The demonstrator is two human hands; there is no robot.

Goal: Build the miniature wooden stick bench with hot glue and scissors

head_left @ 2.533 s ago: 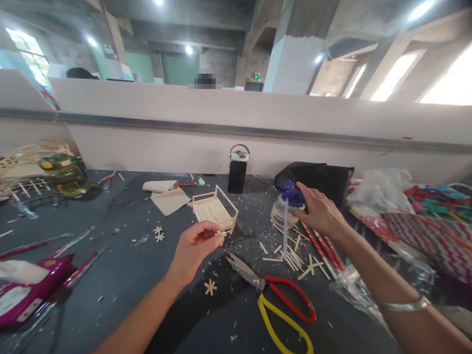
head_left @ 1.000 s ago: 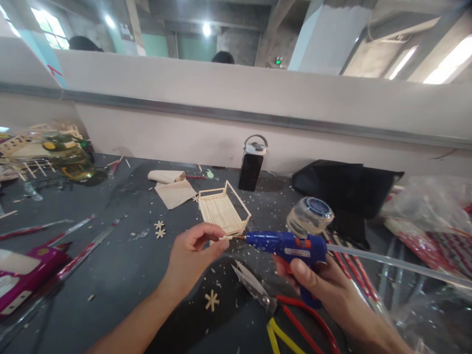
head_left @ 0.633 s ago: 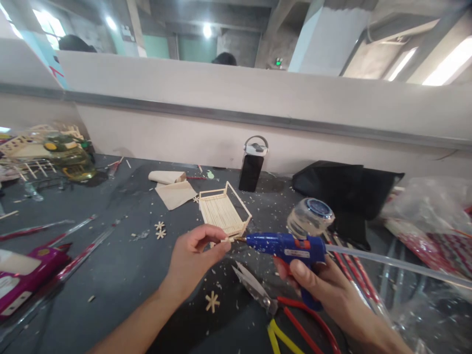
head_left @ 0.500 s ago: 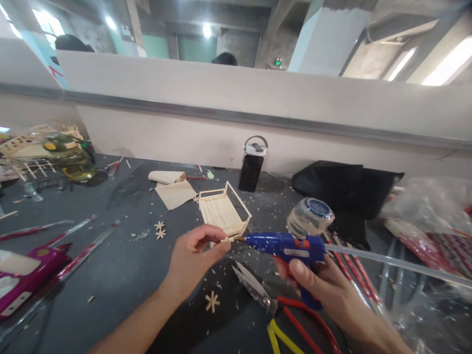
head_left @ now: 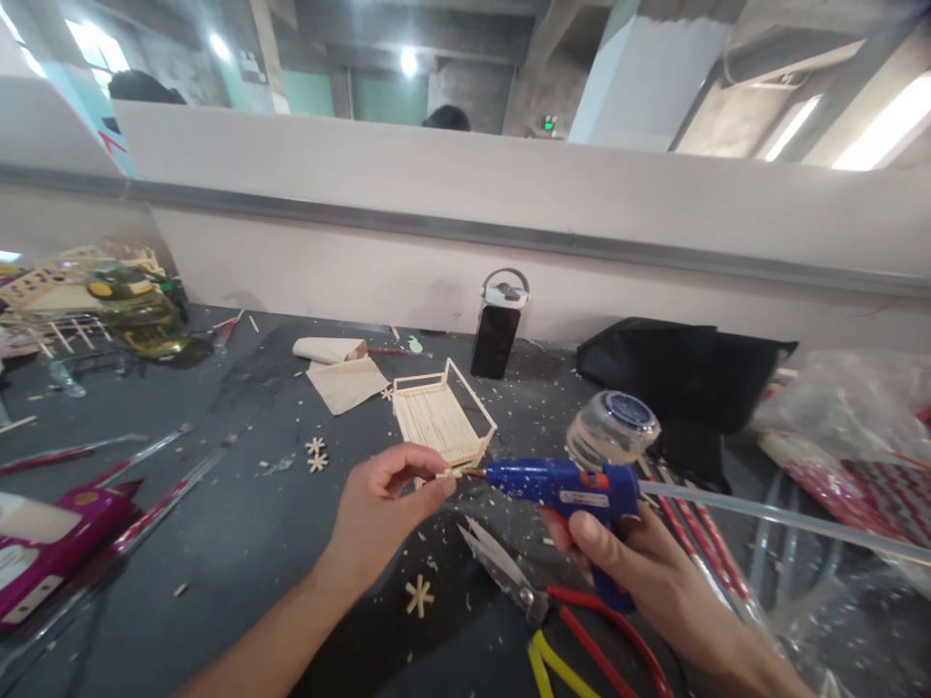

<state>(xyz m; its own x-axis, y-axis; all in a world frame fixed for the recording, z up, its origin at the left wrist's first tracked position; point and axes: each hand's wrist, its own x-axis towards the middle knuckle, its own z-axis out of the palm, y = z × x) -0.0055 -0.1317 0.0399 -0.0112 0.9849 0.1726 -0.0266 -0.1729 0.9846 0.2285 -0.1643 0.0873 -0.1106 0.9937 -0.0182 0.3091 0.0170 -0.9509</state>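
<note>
A small pale wooden stick piece (head_left: 448, 474) is pinched between the thumb and forefinger of my left hand (head_left: 385, 509). My right hand (head_left: 644, 562) is wrapped round the handle of a blue hot glue gun (head_left: 542, 482). The gun points left, its metal nozzle at the wooden piece, and a long clear glue stick (head_left: 771, 519) runs out of its back. Just beyond my left fingers stands a little wooden stick frame (head_left: 440, 422) with a slatted base. Scissors (head_left: 520, 586) with red and yellow handles lie spread below the gun. A wooden star (head_left: 420, 596) lies nearer me.
Behind the gun stands an upside-down clear jar (head_left: 611, 427). A black bottle (head_left: 497, 334) is near the partition (head_left: 327, 257). Brown paper (head_left: 349, 383) and small stars (head_left: 316, 456) lie left of the frame. A magenta glue gun (head_left: 65, 543) sits far left, plastic bags (head_left: 850, 427) right.
</note>
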